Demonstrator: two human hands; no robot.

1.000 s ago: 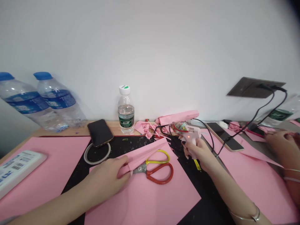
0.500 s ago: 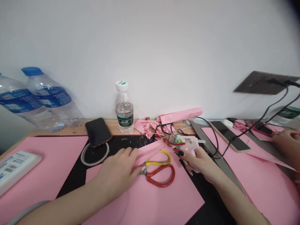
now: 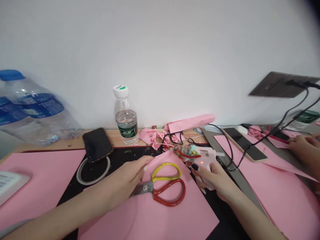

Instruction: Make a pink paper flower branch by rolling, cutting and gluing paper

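Scissors (image 3: 166,183) with one yellow and one red handle lie on a large pink sheet (image 3: 160,220), blades toward the left. My left hand (image 3: 132,173) pinches the edge of a pink paper piece (image 3: 160,159) above the blades. A pale pink glue gun (image 3: 205,159) with a small red light is gripped in my right hand (image 3: 210,175). Its nozzle end, by a clump of colourful bits (image 3: 186,151), points left near the paper's tip.
Beyond are a water bottle (image 3: 126,116), a black phone (image 3: 97,144), a tape ring (image 3: 93,170) and paper roses (image 3: 155,138). Large bottles (image 3: 37,106) stand left. At right are another phone (image 3: 245,144), cables, a socket (image 3: 280,85) and another person's hand (image 3: 303,146).
My left hand has lifted off the scissors' blades and now holds up the paper's edge. The scissors have shifted slightly. The bottles and black phone appear farther left in view.
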